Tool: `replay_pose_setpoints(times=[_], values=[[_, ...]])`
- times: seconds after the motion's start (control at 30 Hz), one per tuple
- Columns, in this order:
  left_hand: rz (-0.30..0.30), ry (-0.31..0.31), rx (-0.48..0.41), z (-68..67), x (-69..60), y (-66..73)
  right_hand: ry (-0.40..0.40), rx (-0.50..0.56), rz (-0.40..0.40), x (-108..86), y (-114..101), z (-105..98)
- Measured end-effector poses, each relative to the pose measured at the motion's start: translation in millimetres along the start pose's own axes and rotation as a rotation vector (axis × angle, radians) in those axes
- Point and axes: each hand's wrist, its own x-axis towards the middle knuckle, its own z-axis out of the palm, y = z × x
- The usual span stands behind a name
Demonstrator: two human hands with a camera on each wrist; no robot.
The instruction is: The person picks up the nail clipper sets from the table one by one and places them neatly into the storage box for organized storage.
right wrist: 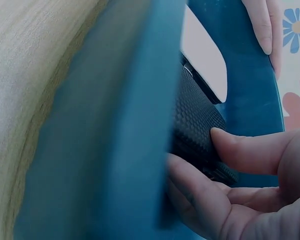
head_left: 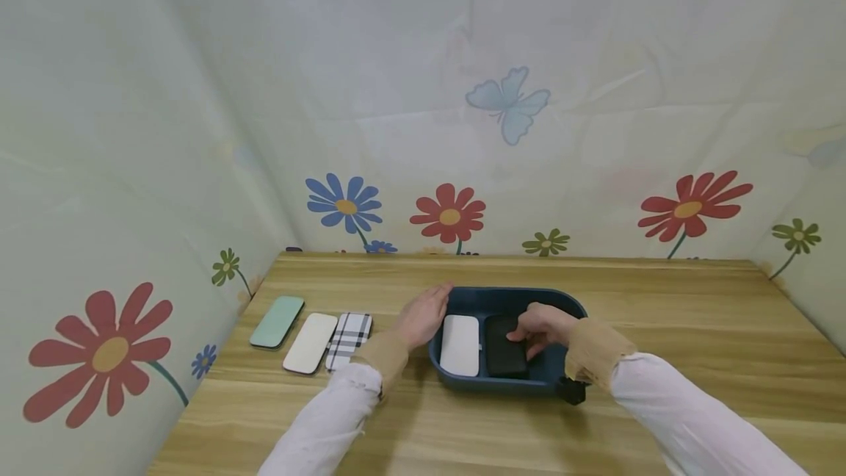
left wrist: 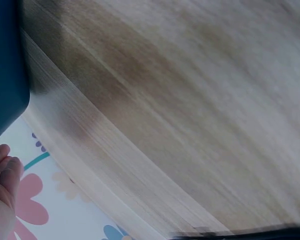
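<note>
A dark blue bin [head_left: 502, 386] holds a white rectangular case [head_left: 460, 345] on its left and a black textured case [head_left: 505, 347] beside it. With thumb and fingers my right hand [head_left: 543, 325] pinches the right edge of the black case inside the bin. In the right wrist view the thumb lies on top of the black case [right wrist: 197, 112] and the other fingers are at its side, partly hidden by the bin wall. My left hand [head_left: 423, 316] rests on the bin's left rim, its fingers extended.
Left of the bin, a mint green case [head_left: 277, 322], a cream case [head_left: 311, 344] and a plaid case [head_left: 349, 340] lie on the wooden table [head_left: 694, 358]. Behind the table hangs a white curtain [head_left: 581, 167] printed with flowers.
</note>
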Motion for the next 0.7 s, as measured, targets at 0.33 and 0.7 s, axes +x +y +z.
replay_pose_setpoints(times=[0.33, 0.7], values=[[0.0, -0.009, 0.006, -2.4, -0.3, 0.9, 0.011, 0.0, -0.005, 1.3, 0.4, 2.0], [-0.013, -0.015, 0.014, -1.7, -0.1, 1.3, 0.03, -0.119, -0.046, 0.4, -0.4, 2.3]])
